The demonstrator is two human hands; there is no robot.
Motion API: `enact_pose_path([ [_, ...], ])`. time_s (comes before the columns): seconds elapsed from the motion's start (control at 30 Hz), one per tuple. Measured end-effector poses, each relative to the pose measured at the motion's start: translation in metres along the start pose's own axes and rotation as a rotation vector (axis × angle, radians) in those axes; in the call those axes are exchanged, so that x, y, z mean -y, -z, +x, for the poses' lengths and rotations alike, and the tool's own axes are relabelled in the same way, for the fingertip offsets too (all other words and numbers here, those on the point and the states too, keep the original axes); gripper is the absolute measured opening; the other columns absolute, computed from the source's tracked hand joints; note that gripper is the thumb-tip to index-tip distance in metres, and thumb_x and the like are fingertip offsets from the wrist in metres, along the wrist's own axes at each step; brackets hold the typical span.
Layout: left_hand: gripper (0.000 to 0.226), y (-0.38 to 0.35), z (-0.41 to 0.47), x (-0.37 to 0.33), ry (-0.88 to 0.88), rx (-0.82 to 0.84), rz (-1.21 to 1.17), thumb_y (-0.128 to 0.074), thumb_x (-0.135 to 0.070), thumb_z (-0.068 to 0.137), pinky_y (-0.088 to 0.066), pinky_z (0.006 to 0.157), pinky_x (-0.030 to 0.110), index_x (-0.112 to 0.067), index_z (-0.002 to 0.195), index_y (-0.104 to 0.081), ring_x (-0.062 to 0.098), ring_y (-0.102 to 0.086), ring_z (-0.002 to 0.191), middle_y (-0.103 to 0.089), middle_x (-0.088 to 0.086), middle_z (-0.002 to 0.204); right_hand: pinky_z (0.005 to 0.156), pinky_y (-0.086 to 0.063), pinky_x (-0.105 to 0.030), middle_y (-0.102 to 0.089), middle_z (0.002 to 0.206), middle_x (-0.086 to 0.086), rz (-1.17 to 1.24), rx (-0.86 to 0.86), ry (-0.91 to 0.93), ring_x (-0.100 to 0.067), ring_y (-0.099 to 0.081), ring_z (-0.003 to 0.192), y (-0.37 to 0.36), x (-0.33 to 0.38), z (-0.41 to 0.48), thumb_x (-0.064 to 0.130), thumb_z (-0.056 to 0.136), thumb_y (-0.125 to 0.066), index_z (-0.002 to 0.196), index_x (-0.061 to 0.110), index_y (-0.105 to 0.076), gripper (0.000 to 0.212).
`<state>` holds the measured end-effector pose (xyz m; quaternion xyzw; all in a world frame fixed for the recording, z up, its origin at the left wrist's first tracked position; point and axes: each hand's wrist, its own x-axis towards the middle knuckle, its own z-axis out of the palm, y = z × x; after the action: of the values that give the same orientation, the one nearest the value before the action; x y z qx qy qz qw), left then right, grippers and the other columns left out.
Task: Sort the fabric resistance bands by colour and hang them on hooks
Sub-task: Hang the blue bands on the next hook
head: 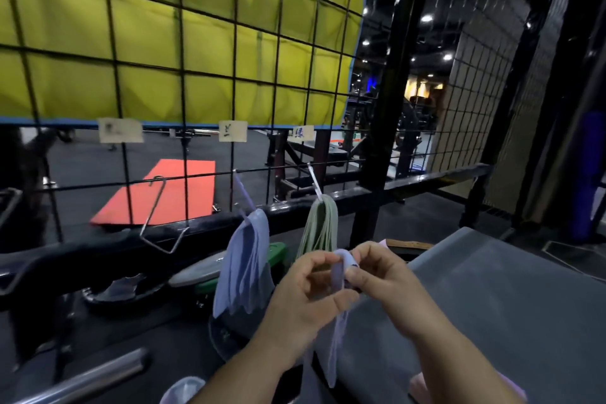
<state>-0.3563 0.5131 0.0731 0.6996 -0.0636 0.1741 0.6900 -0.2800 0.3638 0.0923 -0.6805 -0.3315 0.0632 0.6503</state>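
Observation:
Both of my hands hold one pale blue fabric band in front of me, its loop end pinched between them and the rest hanging down. My left hand grips it from the left, my right hand pinches its top from the right. On the black wire grid a bunch of blue bands hangs from the middle hook. To its right, green bands hang from the right hook. The left hook is bare. Paper labels are clipped above each hook.
A grey padded bench lies at the right under my right arm. Weight plates and a steel bar lie below the grid. Behind the grid are a yellow mat and a red floor mat.

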Motion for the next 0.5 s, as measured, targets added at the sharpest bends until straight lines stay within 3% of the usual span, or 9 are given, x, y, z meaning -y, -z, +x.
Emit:
enact_pose_path([
  [0.1, 0.052, 0.012, -0.002, -0.001, -0.003, -0.020, -0.005, -0.081, -0.041, 0.057, -0.056, 0.084, 0.033, -0.036, 0.106, -0.063, 0.017, -0.068, 0.097, -0.072, 0.001, 0.103, 0.071, -0.043, -0.040, -0.057, 0.078, -0.008, -0.018, 0.040, -0.005, -0.024, -0.052, 0.073, -0.010, 0.004, 0.007, 0.061, 0.059, -0.083, 0.079, 0.019, -0.061, 0.051],
  [0.17, 0.049, 0.020, -0.003, -0.001, -0.010, -0.030, -0.016, -0.079, -0.043, 0.060, -0.056, 0.086, 0.036, -0.035, 0.106, -0.064, 0.016, -0.068, 0.097, -0.072, -0.001, 0.101, 0.070, -0.044, -0.036, -0.058, 0.078, -0.006, -0.008, 0.067, 0.002, -0.021, -0.053, 0.074, -0.016, 0.008, 0.011, 0.056, 0.061, -0.083, 0.078, 0.020, -0.062, 0.045],
  [0.27, 0.041, 0.031, -0.007, -0.002, -0.056, -0.089, 0.001, -0.077, -0.041, 0.067, -0.054, 0.084, 0.028, -0.033, 0.105, -0.066, 0.011, -0.067, 0.095, -0.071, -0.006, 0.098, 0.069, -0.046, -0.029, -0.060, 0.078, -0.006, -0.010, 0.114, 0.021, -0.018, -0.056, 0.074, -0.025, 0.015, 0.018, 0.044, 0.067, -0.078, 0.078, 0.021, -0.061, 0.031],
  [0.37, 0.024, 0.040, -0.008, -0.006, -0.121, -0.193, 0.024, -0.076, -0.034, 0.076, -0.050, 0.077, 0.017, -0.030, 0.098, -0.068, 0.004, -0.065, 0.096, -0.069, -0.017, 0.104, 0.063, -0.045, -0.022, -0.057, 0.076, -0.005, 0.022, 0.125, 0.037, -0.017, -0.052, 0.071, -0.034, 0.020, 0.025, 0.040, 0.066, -0.078, 0.079, 0.017, -0.060, 0.032],
  [0.5, 0.023, 0.051, -0.012, -0.008, -0.304, -0.349, 0.194, -0.063, -0.052, 0.072, -0.047, 0.084, 0.015, -0.034, 0.086, -0.065, -0.001, -0.059, 0.108, -0.060, -0.024, 0.118, 0.066, -0.043, -0.025, -0.053, 0.078, -0.002, -0.009, 0.185, 0.069, -0.018, -0.048, 0.074, -0.043, 0.030, 0.035, 0.040, 0.069, -0.076, 0.083, 0.024, -0.062, 0.026],
])
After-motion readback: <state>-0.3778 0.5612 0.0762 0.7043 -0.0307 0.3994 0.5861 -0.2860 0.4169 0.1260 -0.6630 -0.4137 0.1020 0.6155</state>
